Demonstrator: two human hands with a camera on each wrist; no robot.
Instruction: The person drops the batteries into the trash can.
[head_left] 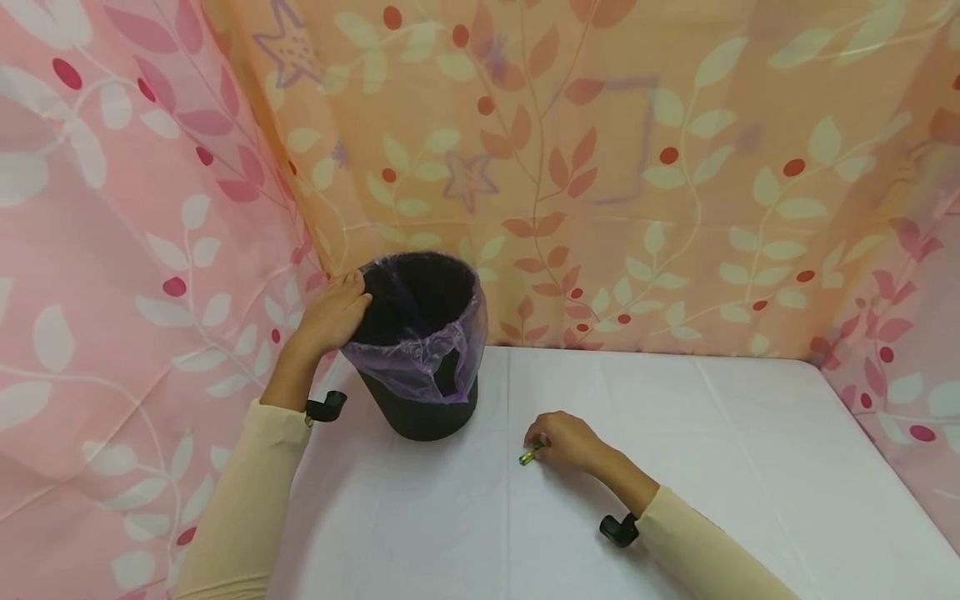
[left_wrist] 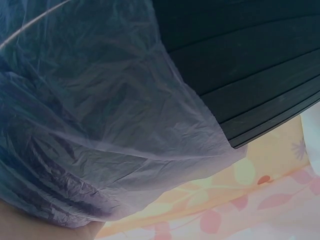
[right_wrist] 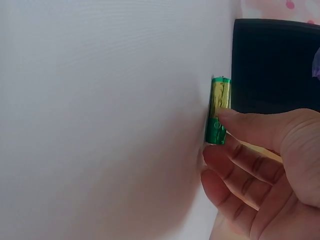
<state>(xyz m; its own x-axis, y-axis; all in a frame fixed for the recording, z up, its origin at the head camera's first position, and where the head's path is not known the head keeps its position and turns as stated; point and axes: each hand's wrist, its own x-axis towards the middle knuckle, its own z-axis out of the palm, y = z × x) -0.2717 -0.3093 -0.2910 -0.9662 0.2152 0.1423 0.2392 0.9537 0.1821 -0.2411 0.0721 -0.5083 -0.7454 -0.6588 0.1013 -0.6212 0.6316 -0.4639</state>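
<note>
A black trash bin (head_left: pixel 427 421) stands at the table's left side, lined with a thin purple plastic bag (head_left: pixel 397 358) folded over its rim. My left hand (head_left: pixel 337 310) holds the bin's left rim through the bag. In the left wrist view, the bag (left_wrist: pixel 100 100) and ribbed bin wall (left_wrist: pixel 245 65) fill most of the picture, and only a little of the hand shows. To the right of the bin, my right hand (head_left: pixel 570 440) pinches a green and gold battery (right_wrist: pixel 219 110) between thumb and fingers, at the tabletop.
A white cloth covers the table (head_left: pixel 675 433). Leaf-patterned fabric (head_left: pixel 570 167) hangs behind it, with pink fabric (head_left: pixel 112 275) along the left and more on the right. The bin stands close to the back and left fabric.
</note>
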